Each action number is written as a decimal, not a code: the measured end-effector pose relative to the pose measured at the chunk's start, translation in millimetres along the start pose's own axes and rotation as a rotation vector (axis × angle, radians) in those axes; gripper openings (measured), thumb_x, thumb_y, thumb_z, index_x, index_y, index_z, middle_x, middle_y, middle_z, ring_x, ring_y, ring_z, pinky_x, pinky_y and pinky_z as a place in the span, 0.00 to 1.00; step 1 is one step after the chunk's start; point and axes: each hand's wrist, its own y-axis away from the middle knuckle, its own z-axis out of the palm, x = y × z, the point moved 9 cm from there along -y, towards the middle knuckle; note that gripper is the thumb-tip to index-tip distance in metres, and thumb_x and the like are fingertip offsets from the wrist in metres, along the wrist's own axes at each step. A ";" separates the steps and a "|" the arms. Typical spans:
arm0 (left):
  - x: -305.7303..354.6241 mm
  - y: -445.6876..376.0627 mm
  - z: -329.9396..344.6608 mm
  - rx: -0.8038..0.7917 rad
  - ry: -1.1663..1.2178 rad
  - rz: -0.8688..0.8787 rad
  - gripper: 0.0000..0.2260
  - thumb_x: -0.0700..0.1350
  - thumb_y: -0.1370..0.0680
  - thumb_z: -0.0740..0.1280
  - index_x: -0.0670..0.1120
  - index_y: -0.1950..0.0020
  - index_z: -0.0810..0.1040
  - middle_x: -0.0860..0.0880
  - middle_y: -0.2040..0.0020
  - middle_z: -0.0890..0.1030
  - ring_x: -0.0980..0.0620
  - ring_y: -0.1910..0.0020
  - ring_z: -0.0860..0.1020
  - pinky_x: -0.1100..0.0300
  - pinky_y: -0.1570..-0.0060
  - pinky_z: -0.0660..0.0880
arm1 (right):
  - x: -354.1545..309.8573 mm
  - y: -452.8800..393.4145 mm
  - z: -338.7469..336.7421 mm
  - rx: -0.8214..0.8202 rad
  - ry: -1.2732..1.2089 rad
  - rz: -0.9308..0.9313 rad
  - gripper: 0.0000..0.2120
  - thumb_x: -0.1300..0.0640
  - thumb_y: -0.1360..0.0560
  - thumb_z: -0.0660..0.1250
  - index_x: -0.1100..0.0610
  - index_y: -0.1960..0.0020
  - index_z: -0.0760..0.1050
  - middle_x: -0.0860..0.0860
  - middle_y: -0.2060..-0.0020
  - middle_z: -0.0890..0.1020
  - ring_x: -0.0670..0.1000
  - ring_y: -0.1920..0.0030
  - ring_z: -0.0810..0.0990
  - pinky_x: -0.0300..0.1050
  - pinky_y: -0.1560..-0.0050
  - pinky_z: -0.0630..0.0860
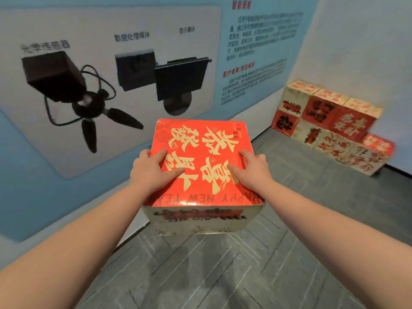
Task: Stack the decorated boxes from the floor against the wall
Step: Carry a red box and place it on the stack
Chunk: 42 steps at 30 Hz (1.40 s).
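A red decorated box (200, 139) with gold characters on its top is held in the air in front of me, above the floor. My left hand (151, 170) grips its left edge, thumb on the top face and fingers down the side. My right hand (252, 170) grips the right edge the same way. At the far right a stack of several decorated boxes (330, 121) stands two rows high against the white wall, with one lower red box (379, 143) at its right end.
A blue wall with a large printed poster (107, 74) runs along my left. The floor (223, 275) is grey carpet tile, open between me and the stack. A white wall (365, 52) stands behind the stack.
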 end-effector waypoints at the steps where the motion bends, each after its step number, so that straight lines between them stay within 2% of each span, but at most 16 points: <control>1: 17.3 -16.1 9.0 -0.027 0.007 0.031 0.40 0.73 0.34 0.63 0.59 0.26 0.61 0.45 0.30 0.63 0.43 0.31 0.65 0.44 0.36 0.68 | 11.6 -7.9 -11.3 0.027 -0.010 0.031 0.31 0.41 0.25 0.66 0.47 0.26 0.61 0.58 0.37 0.66 0.60 0.34 0.67 0.52 0.33 0.66; 8: 167.6 -109.3 78.5 -0.149 -0.007 0.239 0.39 0.72 0.34 0.64 0.59 0.26 0.63 0.45 0.30 0.64 0.43 0.31 0.65 0.47 0.35 0.66 | 122.1 -71.0 -92.6 0.167 -0.059 0.260 0.31 0.42 0.26 0.66 0.49 0.26 0.63 0.59 0.37 0.66 0.61 0.34 0.67 0.51 0.31 0.64; 14: 303.2 -175.6 136.2 -0.201 0.002 0.333 0.37 0.69 0.33 0.67 0.58 0.27 0.65 0.44 0.30 0.65 0.44 0.31 0.65 0.50 0.34 0.65 | 214.9 -145.2 -167.3 0.219 -0.104 0.337 0.32 0.40 0.26 0.66 0.48 0.26 0.62 0.58 0.37 0.67 0.59 0.33 0.66 0.53 0.33 0.65; 19: 408.4 -230.4 173.6 -0.224 -0.018 0.418 0.37 0.70 0.33 0.66 0.58 0.27 0.65 0.44 0.30 0.65 0.43 0.30 0.65 0.48 0.34 0.66 | 272.9 -198.1 -235.9 0.275 -0.125 0.391 0.30 0.42 0.25 0.66 0.48 0.26 0.62 0.57 0.37 0.65 0.59 0.34 0.67 0.52 0.33 0.65; 25: 498.2 -300.0 222.2 -0.284 -0.034 0.489 0.38 0.71 0.33 0.65 0.58 0.26 0.62 0.44 0.29 0.64 0.43 0.30 0.65 0.48 0.34 0.66 | 327.4 -264.7 -287.3 0.322 -0.131 0.458 0.30 0.42 0.25 0.66 0.48 0.26 0.62 0.57 0.36 0.64 0.59 0.34 0.67 0.51 0.34 0.66; 35: 690.6 -425.1 323.1 -0.380 -0.007 0.741 0.39 0.72 0.33 0.65 0.58 0.26 0.63 0.44 0.28 0.63 0.42 0.30 0.64 0.47 0.34 0.67 | 432.0 -367.7 -380.4 0.498 -0.142 0.674 0.29 0.42 0.25 0.65 0.48 0.27 0.63 0.56 0.38 0.66 0.59 0.36 0.70 0.52 0.36 0.68; 42: 841.8 -454.5 402.3 -0.468 -0.031 0.898 0.38 0.71 0.32 0.65 0.57 0.26 0.63 0.44 0.28 0.63 0.41 0.31 0.65 0.47 0.35 0.67 | 531.8 -400.8 -455.2 0.619 -0.137 0.828 0.31 0.42 0.26 0.67 0.49 0.26 0.63 0.57 0.37 0.66 0.59 0.36 0.70 0.51 0.35 0.69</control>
